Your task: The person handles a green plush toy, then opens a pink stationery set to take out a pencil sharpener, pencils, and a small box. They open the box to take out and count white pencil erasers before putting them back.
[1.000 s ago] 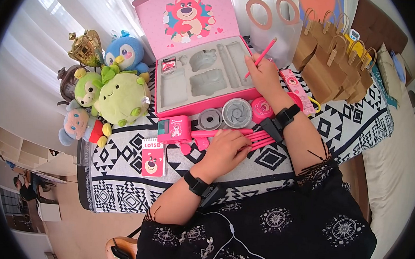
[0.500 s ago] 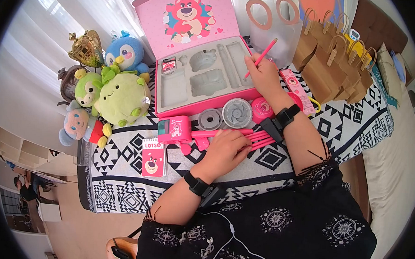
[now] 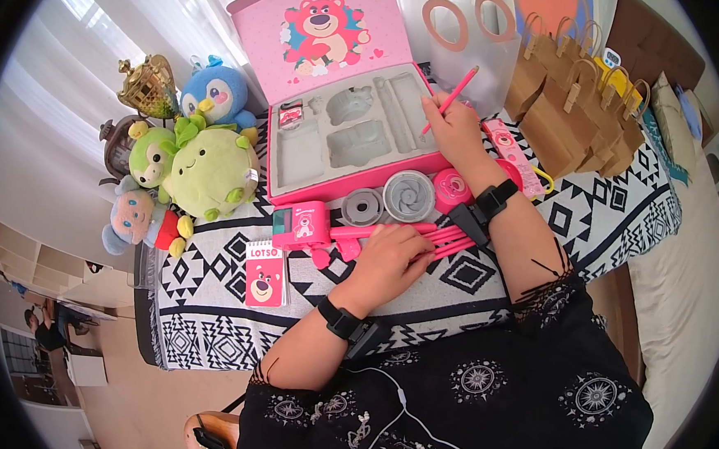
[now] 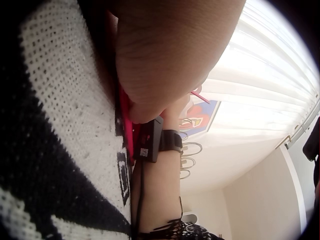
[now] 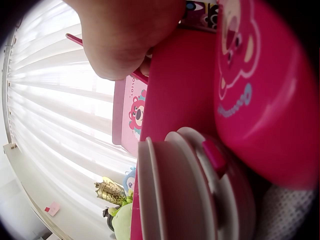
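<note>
In the head view, my right hand [image 3: 457, 136] pinches a slim pink pencil [image 3: 462, 89], tilted over the right side of an open pink box [image 3: 379, 169] with a grey moulded insert. The right wrist view shows the pencil [image 5: 75, 39] sticking out past that hand [image 5: 132, 37]. My left hand [image 3: 388, 263] rests palm down, fingers loosely bent, on several slender pink sticks [image 3: 455, 245] in front of the box. Close by are a pink device [image 3: 302, 226] and two round grey-lined containers, one large [image 3: 410, 197], one small [image 3: 363, 207].
A Lotso notebook [image 3: 266, 283] lies at the front left. Plush toys [image 3: 212, 172] and a golden ornament [image 3: 147, 88] stand left of the box. Paper bags [image 3: 571, 122] and a clear bag with round handles [image 3: 476, 71] are at the back right, near a pink case [image 3: 512, 156].
The head view has shifted very slightly. Both hands keep their places and the pencil stays in my right hand.
</note>
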Demonstrator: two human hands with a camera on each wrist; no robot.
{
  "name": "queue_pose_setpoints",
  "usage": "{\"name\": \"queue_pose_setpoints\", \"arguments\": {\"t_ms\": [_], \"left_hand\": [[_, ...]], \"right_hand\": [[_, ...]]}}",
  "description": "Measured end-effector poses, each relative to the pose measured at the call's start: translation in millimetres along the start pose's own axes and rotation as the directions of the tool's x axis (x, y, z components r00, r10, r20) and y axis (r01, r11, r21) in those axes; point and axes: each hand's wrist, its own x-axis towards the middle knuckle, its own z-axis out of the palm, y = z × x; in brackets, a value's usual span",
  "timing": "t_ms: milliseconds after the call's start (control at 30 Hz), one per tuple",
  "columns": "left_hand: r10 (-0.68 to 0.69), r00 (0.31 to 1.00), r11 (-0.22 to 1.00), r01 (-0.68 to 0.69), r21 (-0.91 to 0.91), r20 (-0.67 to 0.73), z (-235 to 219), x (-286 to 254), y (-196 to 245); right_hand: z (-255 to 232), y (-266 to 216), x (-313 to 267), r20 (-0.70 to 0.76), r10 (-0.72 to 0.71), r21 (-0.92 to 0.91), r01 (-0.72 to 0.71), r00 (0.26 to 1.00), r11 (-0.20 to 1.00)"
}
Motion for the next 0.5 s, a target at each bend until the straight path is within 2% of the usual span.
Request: {"name": "queue_pose_setpoints", "arguments": {"t_ms": [267, 333, 367, 433, 500], "left_hand": [[-0.029, 0.999, 1.000, 0.029, -0.009, 0.014, -0.6, -1.0, 1.3], [-0.036, 0.999, 0.999, 0.037, -0.008, 0.019, -0.6, -2.0, 1.0], [-0.034, 0.999, 0.999, 0.034, -0.005, 0.019, -0.1, -2.6, 1.1], [-0.022, 1.000, 1.000, 0.022, -0.006, 0.001, 1.2, -3.7, 0.6], [-0.015, 1.000, 1.000, 0.015, 0.006, -0.008, 2.2, -4.7, 1.0]], "right_hand": [[-1.3, 5.6, 2.7, 0.010, 0.001, 0.065, -0.002, 1.000, 0.998], [-4.8, 2.5, 4.2, -0.009, -0.129, 0.079, 0.129, 0.992, 0.988], [-8.4, 0.8, 3.2, -0.013, -0.131, 0.080, 0.131, 0.991, 0.988], [-19.4, -13.0, 1.0, -0.077, -0.228, -0.004, 0.228, 0.971, 0.974], [-31.8, -17.2, -2.5, -0.042, -0.211, 0.012, 0.212, 0.977, 0.977]]}}
